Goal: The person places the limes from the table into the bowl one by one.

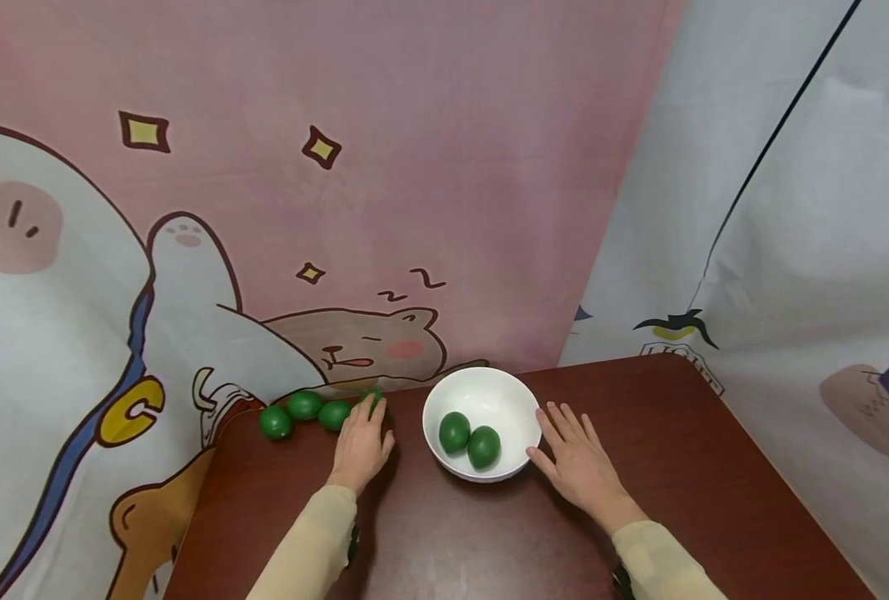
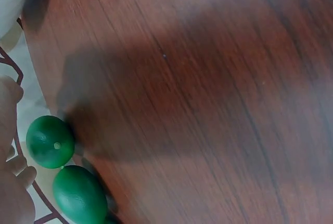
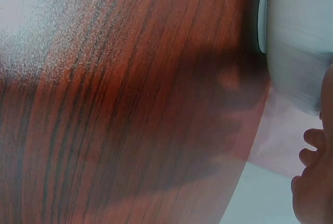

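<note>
A white bowl [image 1: 481, 392] stands on the table, with two green limes in it, a left one [image 1: 455, 432] and a right one [image 1: 484, 447]. My left hand [image 1: 362, 450] reaches over a lime [image 1: 372, 398] near the table's back edge, its fingertips partly covering it. In the left wrist view the hand [image 2: 14, 182] shows at the left edge, beside a lime [image 2: 50, 141]; I see no fingers curled round it. At the bowl's right side is my right hand [image 1: 582, 467], fingers spread and extended near the rim. The right wrist view shows the bowl's outer wall [image 3: 299, 36] by the fingers.
More limes lie left of my left hand: one [image 1: 335, 415] close by, another [image 1: 305, 405] behind it, and one [image 1: 275, 422] farthest left. The brown wooden table [image 1: 429, 533] ends at a cartoon-printed cloth [image 1: 451, 208] behind.
</note>
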Action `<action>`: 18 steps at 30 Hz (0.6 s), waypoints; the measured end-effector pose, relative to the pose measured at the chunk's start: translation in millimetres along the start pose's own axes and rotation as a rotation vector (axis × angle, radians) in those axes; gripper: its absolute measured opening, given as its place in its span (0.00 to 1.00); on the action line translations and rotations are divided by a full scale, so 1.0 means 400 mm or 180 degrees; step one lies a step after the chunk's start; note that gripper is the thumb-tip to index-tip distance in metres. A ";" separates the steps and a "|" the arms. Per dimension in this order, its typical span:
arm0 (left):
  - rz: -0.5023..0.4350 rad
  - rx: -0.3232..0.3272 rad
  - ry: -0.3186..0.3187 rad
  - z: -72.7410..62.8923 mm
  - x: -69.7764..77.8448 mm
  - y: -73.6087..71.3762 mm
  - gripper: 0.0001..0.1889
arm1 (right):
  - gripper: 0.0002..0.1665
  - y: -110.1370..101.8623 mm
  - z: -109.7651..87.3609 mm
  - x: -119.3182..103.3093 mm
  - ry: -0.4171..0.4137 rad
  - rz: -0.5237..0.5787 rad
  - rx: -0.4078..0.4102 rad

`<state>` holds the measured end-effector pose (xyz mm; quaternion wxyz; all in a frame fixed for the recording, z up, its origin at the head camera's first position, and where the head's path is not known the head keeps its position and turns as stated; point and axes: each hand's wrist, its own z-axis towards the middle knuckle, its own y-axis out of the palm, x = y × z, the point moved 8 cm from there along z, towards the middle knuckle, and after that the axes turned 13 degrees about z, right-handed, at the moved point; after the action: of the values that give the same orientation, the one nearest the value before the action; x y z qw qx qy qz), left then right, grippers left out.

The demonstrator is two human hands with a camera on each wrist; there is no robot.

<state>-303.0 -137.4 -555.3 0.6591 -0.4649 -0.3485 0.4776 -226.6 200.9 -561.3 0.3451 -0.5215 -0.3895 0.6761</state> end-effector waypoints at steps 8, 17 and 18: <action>0.0036 0.0030 -0.0013 0.005 -0.011 0.008 0.31 | 0.45 0.001 0.001 0.001 0.0046 0.0031 -0.0031; 0.0000 -0.0115 -0.0060 0.003 -0.025 0.031 0.32 | 0.45 -0.001 -0.001 -0.002 0.0031 0.0049 -0.0002; -0.0010 -0.0158 -0.0077 0.003 -0.027 0.034 0.33 | 0.45 -0.002 -0.002 -0.003 0.0026 0.0063 0.0006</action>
<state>-311.5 -145.8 -568.0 0.6438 -0.4747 -0.3689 0.4734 -225.7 200.4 -560.3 0.3405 -0.5278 -0.3824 0.6777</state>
